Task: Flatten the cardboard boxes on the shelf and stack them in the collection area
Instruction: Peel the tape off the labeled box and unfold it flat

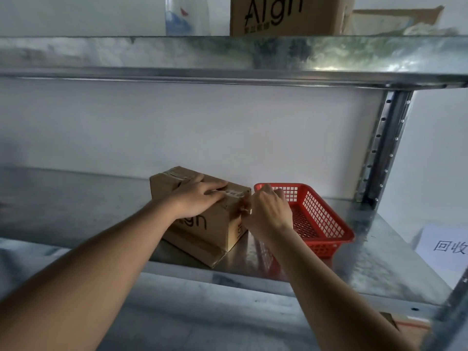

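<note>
a small cardboard box (202,224) stands on the metal shelf (367,262), turned a little so that one corner points toward the person. it is closed, with clear tape (234,192) along the top seam, and dark letters are printed on its front side. under it lies a flat piece of cardboard (200,250) that shows at the front edge.

the left hand (196,198) rests flat on top of the box, fingers almost straight and spread along the taped seam; it presses on the lid and grips nothing. the right hand (268,211) is at the right end of the box, with the back of the hand toward the camera. its fingers are bent at the top right corner, near the end of the tape, but i cannot tell if they really pinch the tape or only touch it.

just beside the box on the right stands a red plastic basket (326,224), partly behind the right hand. further right on the same shelf lies a white paper sign (448,247) with printed characters. on the upper shelf (228,57) stands a second cardboard box (286,15) with the same letters, a clear plastic bottle (186,16) to its left and an open carton (395,20) to its right.
</note>
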Tool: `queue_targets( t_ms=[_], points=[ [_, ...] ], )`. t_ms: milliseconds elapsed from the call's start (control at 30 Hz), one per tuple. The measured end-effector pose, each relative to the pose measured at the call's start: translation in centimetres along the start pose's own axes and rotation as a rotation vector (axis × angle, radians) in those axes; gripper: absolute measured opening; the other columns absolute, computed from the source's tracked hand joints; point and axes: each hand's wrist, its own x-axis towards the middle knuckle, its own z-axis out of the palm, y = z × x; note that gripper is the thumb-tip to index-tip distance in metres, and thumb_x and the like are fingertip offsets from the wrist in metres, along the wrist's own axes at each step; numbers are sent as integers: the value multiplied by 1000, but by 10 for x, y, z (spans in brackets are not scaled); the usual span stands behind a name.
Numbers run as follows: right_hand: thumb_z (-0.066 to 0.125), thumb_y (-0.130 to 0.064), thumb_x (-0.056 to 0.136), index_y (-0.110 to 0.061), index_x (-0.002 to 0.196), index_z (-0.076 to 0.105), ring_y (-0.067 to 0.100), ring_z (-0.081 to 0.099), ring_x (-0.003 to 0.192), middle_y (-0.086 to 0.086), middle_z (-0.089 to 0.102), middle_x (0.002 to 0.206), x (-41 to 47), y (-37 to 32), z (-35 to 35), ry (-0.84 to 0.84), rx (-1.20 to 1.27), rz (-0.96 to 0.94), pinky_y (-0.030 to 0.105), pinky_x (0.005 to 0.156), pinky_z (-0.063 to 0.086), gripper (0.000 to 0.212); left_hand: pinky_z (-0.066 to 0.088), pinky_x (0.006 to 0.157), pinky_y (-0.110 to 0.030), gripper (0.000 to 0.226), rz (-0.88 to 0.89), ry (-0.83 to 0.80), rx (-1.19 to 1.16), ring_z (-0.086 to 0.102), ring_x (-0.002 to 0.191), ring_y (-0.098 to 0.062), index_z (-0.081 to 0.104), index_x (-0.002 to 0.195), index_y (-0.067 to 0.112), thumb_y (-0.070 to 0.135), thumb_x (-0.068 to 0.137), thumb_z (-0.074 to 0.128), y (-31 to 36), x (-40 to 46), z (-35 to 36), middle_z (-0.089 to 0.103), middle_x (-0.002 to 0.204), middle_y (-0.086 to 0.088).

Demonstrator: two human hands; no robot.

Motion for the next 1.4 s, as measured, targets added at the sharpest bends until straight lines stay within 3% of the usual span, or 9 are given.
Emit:
queue_targets(
  t_ms=[100,167,333,500,700,833,1000,1167,1400],
  points=[
    [67,-12,87,-14,88,60,28,58,101,7,58,104,-1,-13,1,-27,135,41,32,82,50,7,6,124,-58,53,-6,6,-33,3,159,-32,34,133,80,91,81,31,-12,-5,-5,10,172,8],
    [63,-3,84,-12,79,57,27,59,81,6,56,86,-1,-23,3,-38,240,91,25,56,39,12,5,124,-57,47,-9,3,-50,3,159,-31,36,133,80,87,86,35,-17,-7,-9,11,172,8],
    [61,-7,82,-9,77,68,21,61,67,6,65,76,-4,-28,13,-53,467,220,20,42,31,9,4,125,-58,58,-26,5,-35,2,159,-29,34,129,85,96,72,29,-24,-13,-13,12,171,11],
    [58,-8,87,-12,90,71,21,66,79,6,69,90,-6,-25,11,-123,526,203,24,51,46,13,4,123,-58,59,-6,15,-14,3,159,-29,33,130,85,98,72,27,-27,-14,-12,13,171,11],
    [49,-8,89,-22,72,61,15,58,69,0,65,80,-7,-27,2,-186,477,119,16,41,35,25,6,123,-58,73,-2,-6,-43,2,159,-27,34,127,86,111,58,35,-26,-17,-14,10,172,12],
    [52,-9,91,-19,76,71,21,72,83,3,73,82,-6,-23,-5,-246,630,184,30,68,62,27,10,122,-59,73,0,-25,-50,4,159,-27,34,128,85,110,59,38,-27,-19,-17,9,172,13],
    [65,-12,99,-1,88,74,20,79,74,9,77,71,3,-17,-22,-392,922,322,39,82,65,17,13,123,-58,72,14,-28,-9,7,159,-29,32,129,85,109,61,37,-27,-20,-19,11,172,9],
    [71,-9,96,-5,90,73,16,78,70,8,78,76,-1,-17,-21,-194,1004,308,29,68,64,7,14,124,-60,74,12,-34,-20,7,159,-30,34,127,86,110,58,38,-27,-18,-19,12,172,9],
    [88,-13,76,-27,94,78,16,76,85,-5,78,90,-6,-9,-11,-71,905,78,46,74,65,25,12,125,-57,75,-12,-33,-41,6,159,-27,37,125,86,111,54,41,-26,-14,-19,14,171,12]
  ],
)
